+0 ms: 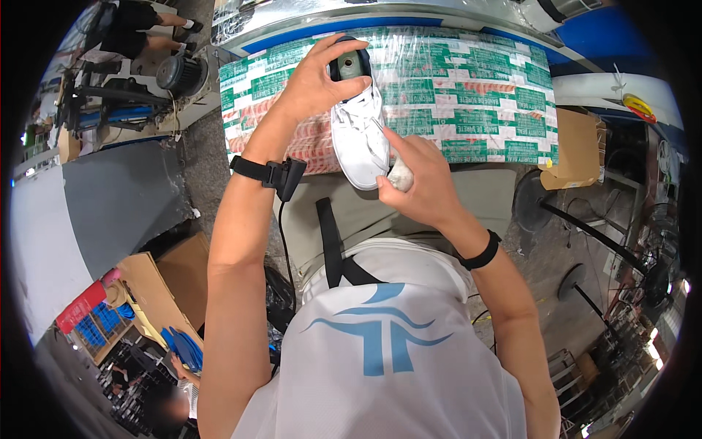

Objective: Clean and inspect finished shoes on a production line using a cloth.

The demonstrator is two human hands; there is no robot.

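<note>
A white lace-up sneaker [356, 146] with a dark collar points its toe toward me over the near edge of a board covered in green-and-white printed tape. My left hand [322, 77] grips it at the heel end, thumb and fingers on either side of the collar opening. At the shoe's right side is my right hand [424, 175], closed around a small whitish wad [400, 176], perhaps cloth or sponge. Its index fingertip reaches the laces' edge and its thumb is by the toe. Black bands circle both wrists.
The taped board [468, 102] lies under clear film in front of me. Behind it runs a metal edge [329, 22]. Cardboard boxes stand right [574, 150] and lower left, next to a grey panel [124, 197]. Round-based stands [532, 201] are at right. Other people are at the left.
</note>
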